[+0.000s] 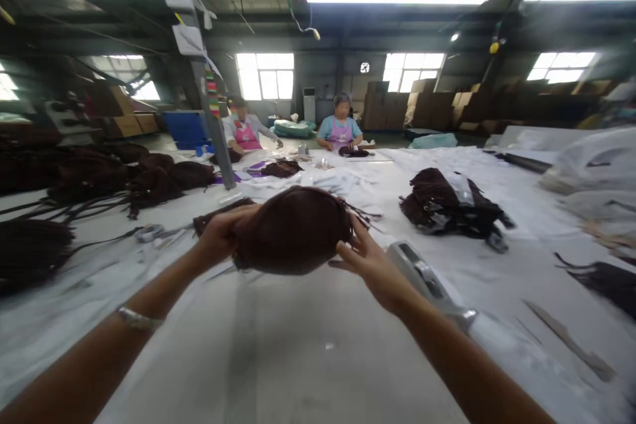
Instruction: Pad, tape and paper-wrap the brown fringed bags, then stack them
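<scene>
Between my two hands a dark brown bag (295,232) is held up above the white table, its smooth rounded side towards me. My left hand (226,232) grips its left end, with the fingertips hidden behind it. At the right end, my right hand (365,255) is closed on the edge, the thumb on the near side. Thin dark strands stick out beyond the bag's right end. Just right of my right hand lies a grey tape dispenser (422,275), partly covered by my forearm. Another dark piece (203,220) shows behind my left hand.
A stack of dark fringed bags (450,205) lies to the right. More brown bags (154,175) with straps cover the left side. A metal post (216,126) rises from the table at left. Two people in pink aprons (342,132) sit across. Clear plastic (596,165) is heaped far right.
</scene>
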